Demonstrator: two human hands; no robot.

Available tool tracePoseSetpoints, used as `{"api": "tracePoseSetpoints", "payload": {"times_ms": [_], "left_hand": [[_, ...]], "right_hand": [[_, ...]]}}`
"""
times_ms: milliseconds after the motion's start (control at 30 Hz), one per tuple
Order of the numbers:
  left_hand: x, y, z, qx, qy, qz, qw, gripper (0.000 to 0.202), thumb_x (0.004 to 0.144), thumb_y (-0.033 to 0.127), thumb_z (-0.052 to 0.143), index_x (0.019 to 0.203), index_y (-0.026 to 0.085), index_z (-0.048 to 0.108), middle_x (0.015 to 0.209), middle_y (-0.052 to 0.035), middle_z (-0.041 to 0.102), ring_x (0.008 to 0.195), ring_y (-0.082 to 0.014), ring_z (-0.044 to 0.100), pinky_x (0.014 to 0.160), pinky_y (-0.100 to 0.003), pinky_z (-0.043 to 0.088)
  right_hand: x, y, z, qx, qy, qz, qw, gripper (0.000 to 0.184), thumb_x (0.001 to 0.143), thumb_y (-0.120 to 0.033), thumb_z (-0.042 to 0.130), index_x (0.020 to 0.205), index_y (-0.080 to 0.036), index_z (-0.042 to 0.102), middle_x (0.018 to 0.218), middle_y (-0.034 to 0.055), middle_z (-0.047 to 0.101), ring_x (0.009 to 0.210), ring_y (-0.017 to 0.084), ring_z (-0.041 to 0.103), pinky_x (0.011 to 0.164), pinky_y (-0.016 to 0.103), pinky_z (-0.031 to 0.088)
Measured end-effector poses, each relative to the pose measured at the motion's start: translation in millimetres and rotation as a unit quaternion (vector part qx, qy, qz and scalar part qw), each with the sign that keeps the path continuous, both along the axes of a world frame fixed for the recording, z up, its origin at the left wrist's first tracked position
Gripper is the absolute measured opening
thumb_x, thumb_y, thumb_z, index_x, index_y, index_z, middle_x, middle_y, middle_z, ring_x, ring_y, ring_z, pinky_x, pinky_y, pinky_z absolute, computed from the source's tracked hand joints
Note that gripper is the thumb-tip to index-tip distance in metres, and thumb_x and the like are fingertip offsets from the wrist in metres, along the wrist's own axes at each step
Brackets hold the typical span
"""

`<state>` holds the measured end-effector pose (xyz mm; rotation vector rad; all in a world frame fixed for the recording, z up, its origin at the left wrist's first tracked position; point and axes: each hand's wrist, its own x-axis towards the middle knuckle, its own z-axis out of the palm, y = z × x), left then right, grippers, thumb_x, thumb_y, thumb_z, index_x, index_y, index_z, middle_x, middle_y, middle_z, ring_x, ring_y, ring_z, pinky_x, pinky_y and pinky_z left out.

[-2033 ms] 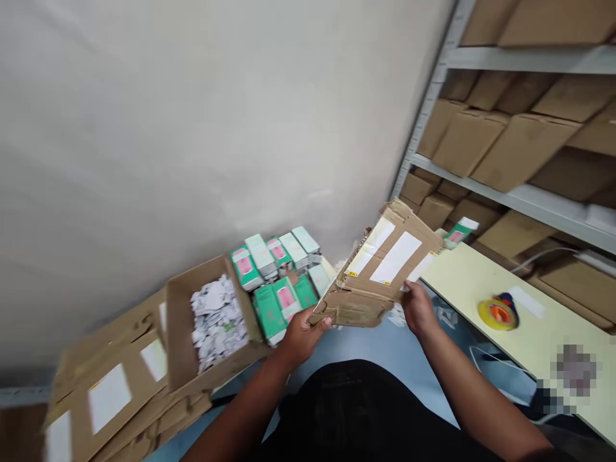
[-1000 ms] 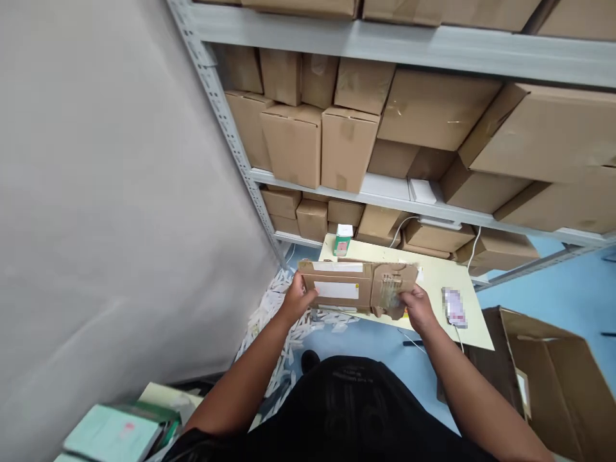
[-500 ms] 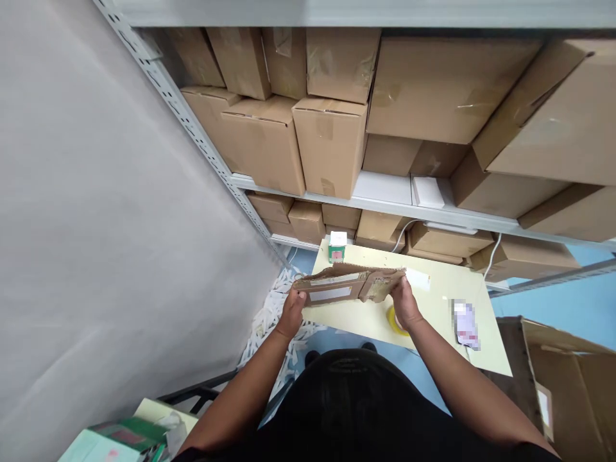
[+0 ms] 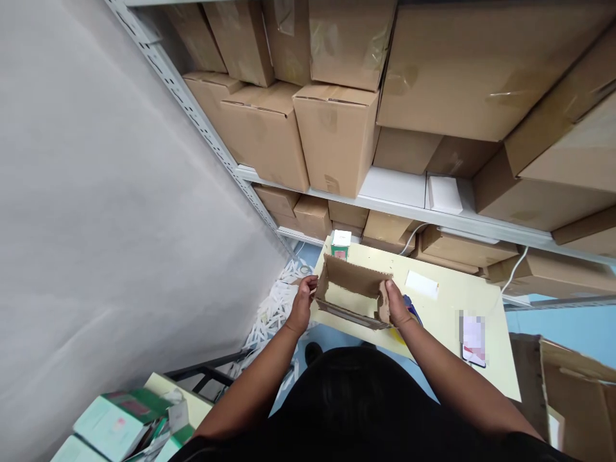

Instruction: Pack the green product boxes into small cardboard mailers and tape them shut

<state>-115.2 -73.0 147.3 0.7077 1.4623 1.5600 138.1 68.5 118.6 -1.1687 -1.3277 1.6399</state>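
Observation:
Between my two hands a torn-edged cardboard sleeve is spread into a rectangle, with the pale tabletop visible through it. My left hand holds its left end, fingers at the wall's edge. My right hand grips the right end, thumb on a ragged flap. Beside the right hand are a blue object, too covered to name, and a yellow ring like a tape roll, mostly hidden by the wrist. The sleeve is held over the pale yellow table.
On the table are a small green-and-white box, a white paper and a phone. Shelves of cardboard boxes stand behind. White paper strips litter the floor left. A large open carton is at right, green boxes lower left.
The cardboard sleeve was nearly flat with its labelled side toward me. Now it is opened out and tipped so its hollow inside shows. My view has shifted slightly.

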Motion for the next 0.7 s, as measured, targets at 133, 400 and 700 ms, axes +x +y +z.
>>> {"api": "tracePoseSetpoints", "payload": {"times_ms": [133,400,700], "left_hand": [[-13,5,-8.0,-0.105,0.071,-0.043,0.991,0.054,0.086,0.060,0.066,0.125,0.024,0.057,0.098,-0.0017,0.059,0.094,-0.0195,0.060,0.088,-0.035,0.051],[-15,6,-35.5,-0.119,0.158,-0.113,0.974,0.076,0.077,0.033,0.076,0.146,0.025,0.046,0.131,-0.0108,0.054,0.101,-0.0199,0.059,0.083,-0.035,0.054],[-22,16,-28.6,-0.082,0.216,-0.116,0.966,0.084,0.081,0.024,0.068,0.158,0.028,0.036,0.155,-0.0119,0.042,0.117,-0.0231,0.056,0.095,-0.038,0.052]], "right_hand": [[11,2,-9.2,0.141,-0.138,0.030,0.980,0.039,0.093,-0.061,0.052,0.106,-0.029,0.070,0.117,0.0048,0.070,0.116,0.027,0.063,0.106,0.041,0.047],[19,-17,-14.8,0.147,-0.306,-0.021,0.940,0.040,0.085,-0.062,0.064,0.099,-0.026,0.058,0.082,0.0009,0.064,0.069,0.022,0.059,0.068,0.036,0.049],[60,-57,9.5,0.145,-0.130,0.129,0.972,0.049,0.088,-0.033,0.053,0.136,-0.030,0.064,0.155,0.0064,0.051,0.140,0.031,0.049,0.107,0.049,0.049]]}}
